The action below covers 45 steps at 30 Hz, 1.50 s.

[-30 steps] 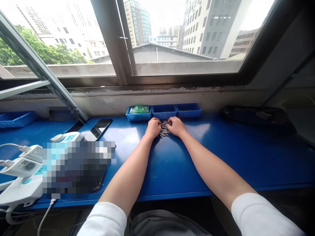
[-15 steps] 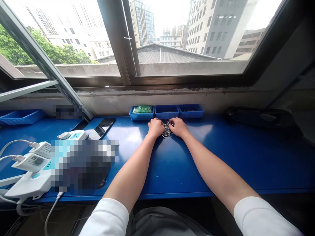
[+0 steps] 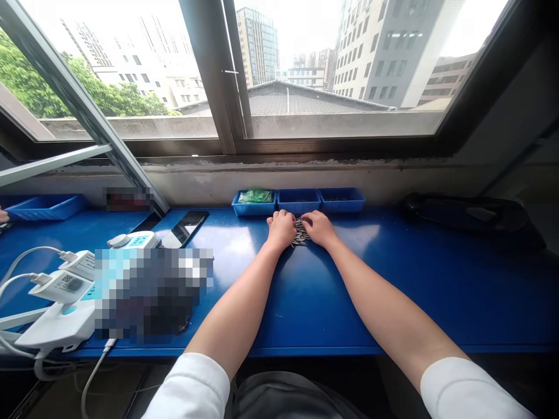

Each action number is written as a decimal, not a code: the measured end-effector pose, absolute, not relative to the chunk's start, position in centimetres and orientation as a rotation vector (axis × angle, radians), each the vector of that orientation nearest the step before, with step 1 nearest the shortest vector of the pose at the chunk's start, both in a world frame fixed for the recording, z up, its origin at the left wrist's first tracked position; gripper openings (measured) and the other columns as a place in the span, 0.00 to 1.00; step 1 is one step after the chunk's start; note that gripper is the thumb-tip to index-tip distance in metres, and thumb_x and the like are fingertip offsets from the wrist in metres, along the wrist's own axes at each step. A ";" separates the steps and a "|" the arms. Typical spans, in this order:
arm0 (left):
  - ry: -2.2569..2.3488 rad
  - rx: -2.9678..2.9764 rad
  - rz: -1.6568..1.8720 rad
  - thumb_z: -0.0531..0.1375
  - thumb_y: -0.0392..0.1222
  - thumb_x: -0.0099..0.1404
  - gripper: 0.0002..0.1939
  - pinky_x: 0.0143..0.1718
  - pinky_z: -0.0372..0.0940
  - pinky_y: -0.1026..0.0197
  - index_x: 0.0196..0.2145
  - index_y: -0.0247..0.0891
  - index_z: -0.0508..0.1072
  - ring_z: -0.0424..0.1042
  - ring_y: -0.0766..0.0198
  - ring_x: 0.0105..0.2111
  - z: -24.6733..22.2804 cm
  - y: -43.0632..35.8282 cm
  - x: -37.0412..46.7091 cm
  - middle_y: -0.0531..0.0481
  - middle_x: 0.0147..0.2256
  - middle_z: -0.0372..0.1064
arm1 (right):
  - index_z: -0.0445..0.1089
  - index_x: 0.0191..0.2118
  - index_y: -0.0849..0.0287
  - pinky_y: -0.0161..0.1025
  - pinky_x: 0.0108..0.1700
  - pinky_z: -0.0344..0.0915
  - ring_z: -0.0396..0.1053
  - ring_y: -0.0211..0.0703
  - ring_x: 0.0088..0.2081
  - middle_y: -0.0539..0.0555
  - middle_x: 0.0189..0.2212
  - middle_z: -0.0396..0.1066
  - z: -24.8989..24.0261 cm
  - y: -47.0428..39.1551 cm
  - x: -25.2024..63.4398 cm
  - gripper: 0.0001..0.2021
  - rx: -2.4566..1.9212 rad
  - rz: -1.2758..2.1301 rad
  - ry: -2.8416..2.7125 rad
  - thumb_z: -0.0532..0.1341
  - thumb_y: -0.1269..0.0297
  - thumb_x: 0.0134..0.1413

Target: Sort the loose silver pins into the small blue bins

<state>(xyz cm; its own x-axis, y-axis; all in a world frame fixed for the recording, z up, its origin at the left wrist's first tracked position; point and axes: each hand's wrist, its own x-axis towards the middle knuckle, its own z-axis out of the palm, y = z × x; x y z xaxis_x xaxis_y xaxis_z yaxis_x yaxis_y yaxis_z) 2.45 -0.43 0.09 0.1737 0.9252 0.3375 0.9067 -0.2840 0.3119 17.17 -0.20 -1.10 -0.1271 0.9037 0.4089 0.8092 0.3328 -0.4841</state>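
Observation:
A small heap of thin, silvery metal pieces (image 3: 300, 234), like screws or pins, lies on the blue tabletop (image 3: 305, 308) between my hands. At its left side, my left hand (image 3: 282, 228) is closed, curled fingers against the pieces. From the right, my right hand (image 3: 321, 228) is closed too, with bent fingertips and thumb on the heap. The pieces at the fingertips are partly hidden. Just behind stand three joined blue bins: the left bin (image 3: 254, 209) holds green-tinted plastic packets, while the middle bin (image 3: 299, 205) and right bin (image 3: 343, 205) have small dark items inside.
A phone (image 3: 186, 228) lies left of my arms, near a white power strip (image 3: 56, 326) with plugged-in chargers and cables. A blurred dark object sits beside it. Blue trays (image 3: 52, 206) and part of another person's hand are at far left. A dark bag-like object (image 3: 471, 218) lies right.
My hands have drawn slightly closer together around the heap, which looks narrower. Part of another person's hand has appeared at the far left edge. The view has shifted a little.

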 end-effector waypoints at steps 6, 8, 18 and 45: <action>1.731 2.417 0.946 0.51 0.35 0.64 0.08 0.40 0.52 0.53 0.36 0.41 0.68 0.64 0.56 0.44 0.6 -0.8 2.7 0.47 0.39 0.70 | 0.72 0.32 0.56 0.40 0.44 0.62 0.67 0.44 0.39 0.54 0.33 0.71 -1.3 0.1 17.8 0.10 -1.300 0.230 -1.837 0.54 0.65 0.56; 1.653 2.421 0.989 0.51 0.36 0.65 0.07 0.40 0.52 0.54 0.36 0.41 0.68 0.65 0.58 0.43 0.8 -0.8 2.7 0.49 0.38 0.71 | 0.72 0.31 0.57 0.39 0.42 0.62 0.67 0.43 0.36 0.53 0.32 0.72 -1.2 0.1 17.8 0.10 -1.250 0.268 -1.783 0.54 0.64 0.56; 1.759 2.384 0.990 0.47 0.40 0.68 0.13 0.41 0.50 0.55 0.33 0.40 0.70 0.67 0.59 0.40 1.0 -1.0 2.4 0.49 0.35 0.74 | 0.72 0.27 0.59 0.37 0.33 0.60 0.66 0.40 0.29 0.52 0.25 0.72 -0.9 0.1 17.5 0.16 -1.201 0.540 -1.709 0.55 0.52 0.54; 1.818 2.337 0.898 0.42 0.49 0.71 0.23 0.42 0.51 0.56 0.30 0.38 0.72 0.70 0.59 0.38 1.3 -0.3 2.6 0.48 0.32 0.74 | 0.76 0.31 0.59 0.37 0.33 0.64 0.72 0.45 0.33 0.53 0.27 0.76 0.3 0.1 18.7 0.12 -0.961 1.062 -1.401 0.64 0.59 0.39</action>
<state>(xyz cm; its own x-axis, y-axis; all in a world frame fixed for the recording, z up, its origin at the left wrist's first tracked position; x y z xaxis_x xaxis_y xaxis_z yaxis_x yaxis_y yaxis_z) 2.55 -0.29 1.27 0.1412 0.9009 0.4104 0.8734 -0.3085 0.3768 18.68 0.06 0.31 -0.0933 0.9573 0.2736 -0.0048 0.2744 -0.9616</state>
